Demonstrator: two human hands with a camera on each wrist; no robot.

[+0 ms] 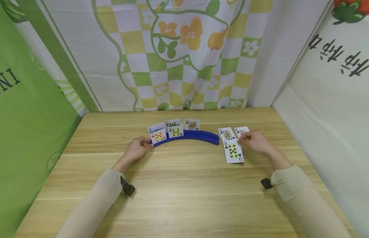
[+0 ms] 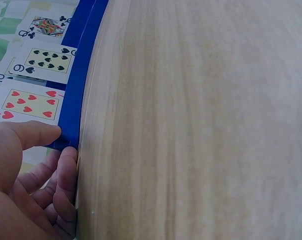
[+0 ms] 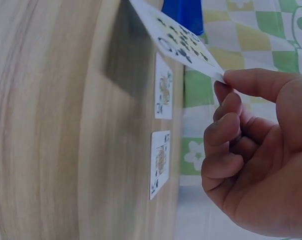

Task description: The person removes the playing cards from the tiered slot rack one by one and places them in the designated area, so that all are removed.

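A curved blue card holder (image 1: 199,135) stands toward the back of the table. In its front row are a seven of hearts (image 1: 158,136) and a nine of spades (image 1: 175,131); a ten (image 1: 171,123), a queen of clubs (image 1: 192,124) and a partly hidden card rise behind. My left hand (image 1: 138,148) grips the holder's left end, thumb at the front by the seven of hearts. My right hand (image 1: 255,141) pinches a nine of clubs (image 3: 183,37) by its corner, tilted above the table. Beyond it lie a queen (image 1: 227,134) and a king (image 3: 160,165), the latter partly behind my fingers.
The wooden table (image 1: 184,198) meets a patterned curtain (image 1: 184,82) at its back edge. A green cloth (image 1: 29,115) hangs on the left and a white one (image 1: 330,115) on the right. Black wrist straps (image 1: 128,187) are worn at both sleeves.
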